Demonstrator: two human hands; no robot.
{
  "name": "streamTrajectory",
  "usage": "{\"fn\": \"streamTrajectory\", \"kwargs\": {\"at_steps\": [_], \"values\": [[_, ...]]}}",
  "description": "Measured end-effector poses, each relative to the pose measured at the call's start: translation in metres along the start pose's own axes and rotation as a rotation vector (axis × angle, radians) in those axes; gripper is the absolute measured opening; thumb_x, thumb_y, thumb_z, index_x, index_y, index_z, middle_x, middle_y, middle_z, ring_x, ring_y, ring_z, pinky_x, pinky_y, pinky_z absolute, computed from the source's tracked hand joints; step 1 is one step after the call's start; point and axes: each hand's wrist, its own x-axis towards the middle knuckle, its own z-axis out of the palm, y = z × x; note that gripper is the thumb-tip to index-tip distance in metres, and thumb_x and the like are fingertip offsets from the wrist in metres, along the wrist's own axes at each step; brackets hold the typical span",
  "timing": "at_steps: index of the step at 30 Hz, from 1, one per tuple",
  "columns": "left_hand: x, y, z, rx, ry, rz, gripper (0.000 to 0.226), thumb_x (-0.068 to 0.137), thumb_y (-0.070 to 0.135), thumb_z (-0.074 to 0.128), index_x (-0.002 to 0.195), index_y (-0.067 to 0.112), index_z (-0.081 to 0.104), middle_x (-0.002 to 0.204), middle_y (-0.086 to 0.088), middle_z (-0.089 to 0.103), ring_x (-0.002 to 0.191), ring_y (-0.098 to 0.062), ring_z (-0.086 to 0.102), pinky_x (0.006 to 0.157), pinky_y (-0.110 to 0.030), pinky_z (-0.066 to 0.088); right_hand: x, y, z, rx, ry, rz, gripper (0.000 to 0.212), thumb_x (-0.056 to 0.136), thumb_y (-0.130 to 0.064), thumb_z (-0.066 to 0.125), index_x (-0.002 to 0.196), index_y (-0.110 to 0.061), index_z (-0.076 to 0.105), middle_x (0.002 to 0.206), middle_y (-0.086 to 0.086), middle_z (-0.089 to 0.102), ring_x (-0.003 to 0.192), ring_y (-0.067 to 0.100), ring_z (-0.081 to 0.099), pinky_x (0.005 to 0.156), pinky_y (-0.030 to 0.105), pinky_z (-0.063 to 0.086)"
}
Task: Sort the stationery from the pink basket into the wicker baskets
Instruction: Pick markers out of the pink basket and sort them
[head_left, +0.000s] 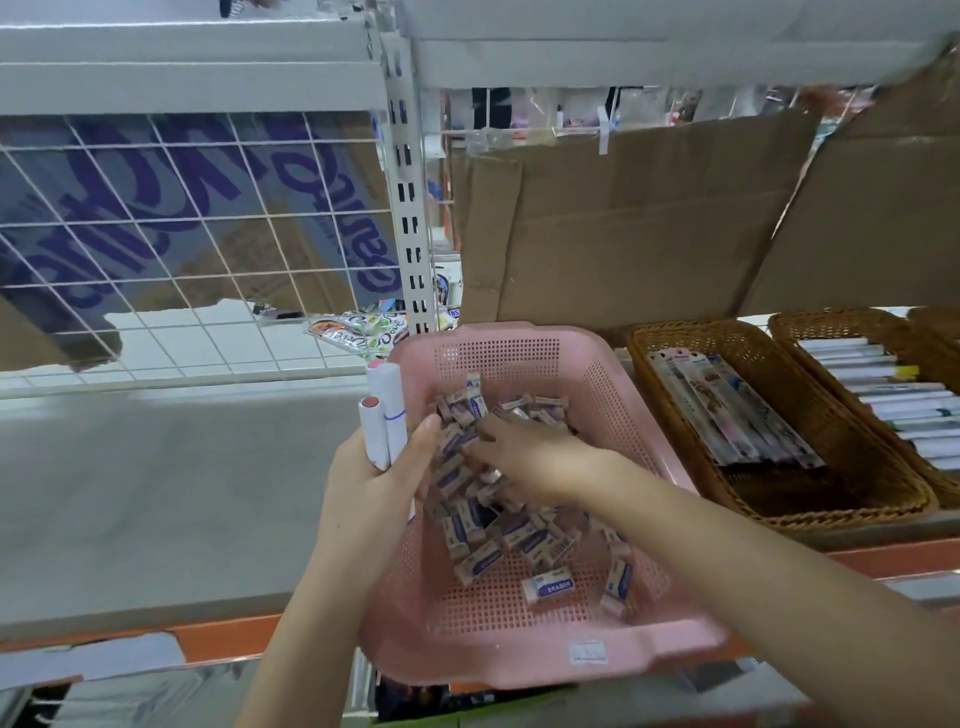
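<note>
The pink basket sits on the shelf edge in front of me, holding several small boxed erasers. My left hand grips two white markers upright at the basket's left rim. Inside the basket, my right hand lies among the erasers with its fingers down in the pile; what the fingertips hold is hidden. Right of the pink basket stands a wicker basket with packaged pens. A second wicker basket further right holds white markers.
Flattened cardboard boxes lean behind the baskets. A white wire grid and a slotted shelf post stand at the left. Snack packets lie behind the pink basket. The shelf's orange front edge runs below.
</note>
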Motion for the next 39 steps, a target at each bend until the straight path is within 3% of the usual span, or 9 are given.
{"fn": "streamTrajectory", "kwargs": {"at_steps": [5,8,11,15,19,25,30,33,39], "values": [[0.005,0.0,0.002,-0.013,0.012,-0.011,0.042,0.082,0.043,0.055,0.051,0.022,0.038,0.048,0.004,0.037,0.045,-0.012,0.033,0.045,-0.022,0.029,-0.019,0.0,-0.004,-0.008,-0.068,-0.021,0.039,0.092,-0.012,0.055,0.131,-0.013,0.047,0.127,0.008,0.044,0.104,0.027,0.053,0.081,0.04,0.052],[0.008,0.0,0.005,-0.025,0.003,-0.026,0.04,0.082,0.042,0.055,0.05,0.023,0.039,0.048,0.004,0.037,0.046,-0.012,0.032,0.045,-0.024,0.027,-0.033,0.002,-0.002,0.047,-0.074,-0.058,0.04,0.09,-0.013,0.058,0.13,-0.015,0.051,0.123,0.006,0.05,0.107,0.025,0.053,0.084,0.039,0.051],[0.008,0.0,0.008,-0.037,-0.02,-0.027,0.039,0.082,0.04,0.055,0.05,0.024,0.04,0.048,0.005,0.038,0.045,-0.012,0.032,0.046,-0.027,0.027,-0.043,0.009,-0.006,0.253,-0.127,-0.04,0.046,0.087,-0.014,0.063,0.131,-0.021,0.052,0.13,0.0,0.05,0.105,0.018,0.056,0.087,0.034,0.05],[0.007,-0.003,0.009,-0.001,-0.039,-0.023,0.04,0.082,0.043,0.054,0.052,0.022,0.039,0.047,0.006,0.038,0.044,-0.011,0.033,0.048,-0.029,0.029,-0.033,0.03,-0.019,0.457,-0.047,0.021,0.03,0.091,-0.018,0.06,0.12,-0.022,0.06,0.118,-0.004,0.061,0.103,0.012,0.058,0.085,0.024,0.047],[0.009,-0.004,0.009,0.004,-0.032,-0.031,0.04,0.082,0.043,0.054,0.051,0.024,0.039,0.046,0.009,0.039,0.045,-0.01,0.034,0.05,-0.03,0.029,0.001,0.046,-0.01,0.289,0.064,0.157,0.04,0.092,-0.018,0.058,0.13,-0.022,0.051,0.131,0.0,0.047,0.106,0.017,0.051,0.08,0.026,0.042],[0.011,-0.006,0.01,0.004,-0.032,-0.041,0.04,0.081,0.043,0.054,0.049,0.023,0.041,0.045,0.007,0.038,0.044,-0.011,0.035,0.049,-0.03,0.03,0.01,0.054,0.004,0.377,0.025,0.185,0.051,0.084,-0.022,0.065,0.131,-0.028,0.047,0.131,0.001,0.046,0.116,0.022,0.047,0.095,0.038,0.045],[0.012,-0.004,0.009,-0.015,-0.042,-0.032,0.039,0.082,0.042,0.054,0.051,0.025,0.04,0.047,0.008,0.038,0.046,-0.012,0.033,0.05,-0.03,0.029,0.007,0.047,0.001,0.39,0.044,0.165,0.037,0.086,-0.014,0.061,0.122,-0.023,0.054,0.123,0.0,0.053,0.099,0.016,0.053,0.077,0.027,0.047],[0.012,-0.003,0.008,-0.035,-0.04,-0.032,0.038,0.081,0.041,0.055,0.052,0.024,0.038,0.048,0.007,0.037,0.047,-0.012,0.031,0.049,-0.028,0.027,0.001,0.041,0.0,0.342,0.038,0.166,0.038,0.089,-0.005,0.055,0.123,-0.021,0.054,0.122,0.003,0.052,0.084,0.011,0.049,0.061,0.02,0.037],[0.012,-0.003,0.008,-0.036,-0.03,-0.012,0.038,0.082,0.04,0.055,0.053,0.022,0.038,0.048,0.007,0.038,0.047,-0.01,0.033,0.047,-0.023,0.028,-0.013,0.026,0.001,0.195,-0.008,0.19,0.041,0.09,0.003,0.052,0.127,-0.013,0.053,0.124,0.008,0.055,0.103,0.023,0.058,0.088,0.031,0.049]]}}
